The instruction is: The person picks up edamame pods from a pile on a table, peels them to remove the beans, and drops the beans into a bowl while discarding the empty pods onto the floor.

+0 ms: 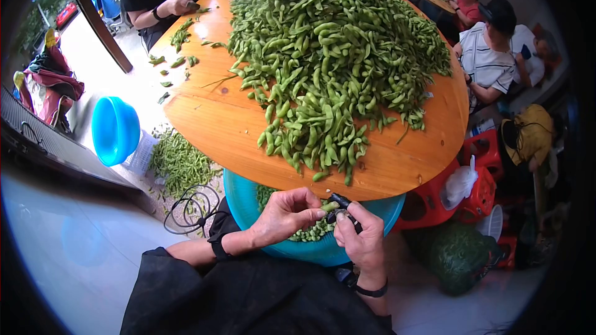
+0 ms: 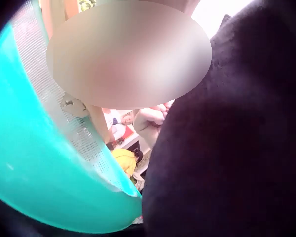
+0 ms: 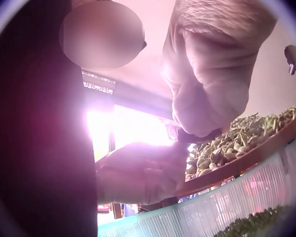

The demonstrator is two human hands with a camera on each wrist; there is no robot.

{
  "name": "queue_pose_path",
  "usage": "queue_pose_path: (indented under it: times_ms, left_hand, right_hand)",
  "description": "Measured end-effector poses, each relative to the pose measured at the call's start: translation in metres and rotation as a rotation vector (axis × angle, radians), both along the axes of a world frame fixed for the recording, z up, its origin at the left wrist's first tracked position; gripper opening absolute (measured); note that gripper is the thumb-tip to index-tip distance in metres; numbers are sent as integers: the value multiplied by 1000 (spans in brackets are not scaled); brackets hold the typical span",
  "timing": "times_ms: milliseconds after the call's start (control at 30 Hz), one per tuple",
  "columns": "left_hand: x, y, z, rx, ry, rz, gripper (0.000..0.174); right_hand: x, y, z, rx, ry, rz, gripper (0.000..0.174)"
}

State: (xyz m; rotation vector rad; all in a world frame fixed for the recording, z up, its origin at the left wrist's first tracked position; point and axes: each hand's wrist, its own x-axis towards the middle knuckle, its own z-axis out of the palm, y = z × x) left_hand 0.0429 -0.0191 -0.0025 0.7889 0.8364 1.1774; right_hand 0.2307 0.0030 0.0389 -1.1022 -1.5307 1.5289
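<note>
Trimming edamame at lower centre, one pod (image 1: 329, 206) pinched in the left hand (image 1: 287, 216), dark snips (image 1: 343, 203) gripped in the right hand (image 1: 360, 242), only a shallow layer apparently done in the teal basin (image 1: 242, 208), a huge heap (image 1: 335, 56) left on the table (image 1: 211, 111) above.

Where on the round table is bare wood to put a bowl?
On the table, bare wood lies at the left, between the pod pile and the rim, and along the near right rim. The middle and far side are crowded. The left hand and right hand crowd the near edge.
</note>
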Motion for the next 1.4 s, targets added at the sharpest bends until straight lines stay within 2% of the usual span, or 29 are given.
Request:
queue_pose_path:
  times_ms: [100, 167, 200, 267, 300, 467, 567, 700, 767, 1000, 1067, 1133, 1267, 1300, 1367, 1400]
  left_hand:
    - [-5, 3, -4, -4, -128, -68, 6]
    - [-9, 4, -6, -60, -224, -213, 7]
    - [-11, 4, -7, -61, -225, -213, 7]
    - [-13, 5, -12, -117, -450, -391, 7]
    - [-14, 5, -14, -114, -466, -397, 8]
    - [-7, 6, -13, -195, -437, -248, 10]
    - [-6, 6, -8, -186, -442, -212, 12]
    - [-3, 4, -7, -171, -305, -141, 11]
    - [-1, 2, -7, -152, -266, -114, 11]
    - [3, -1, -10, -78, -156, -44, 12]
    - [3, 0, -9, -67, -164, -60, 13]
    - [0, -1, -3, -188, -295, -191, 15]
    - [4, -1, -3, -231, -291, -175, 17]
    - [7, -2, -5, -169, -240, -123, 17]
    - [8, -3, -5, -105, -187, -69, 16]
    - [9, -3, -4, -91, -160, -48, 16]
  right_hand:
    - [2, 2, 1, 71, -6, 39, 5]
    - [4, 3, 6, -164, 217, 90, 5]
    - [6, 4, 5, -165, 217, 89, 5]
    - [7, 6, 4, -247, 253, 161, 6]
    - [7, 5, 3, -249, 252, 163, 6]
    - [0, 1, -4, -99, 97, 12, 9]
    - [-2, -2, 4, -207, 114, 64, 9]
    - [-3, -3, 2, -226, 155, 63, 9]
    - [-6, -3, -1, -129, 86, 28, 10]
    - [-8, -4, 6, -206, 145, 15, 10]
    - [-5, -2, -3, 86, -70, 2, 10]
    - [-4, 0, -4, 132, -84, 5, 10]
    - [-4, -1, -5, 196, -133, -6, 9]
    - [-3, -3, -2, 196, -133, -5, 9]
    - [-2, -6, 7, -106, -27, 13, 8]
    - [-2, -6, 7, -106, -27, 13, 8]
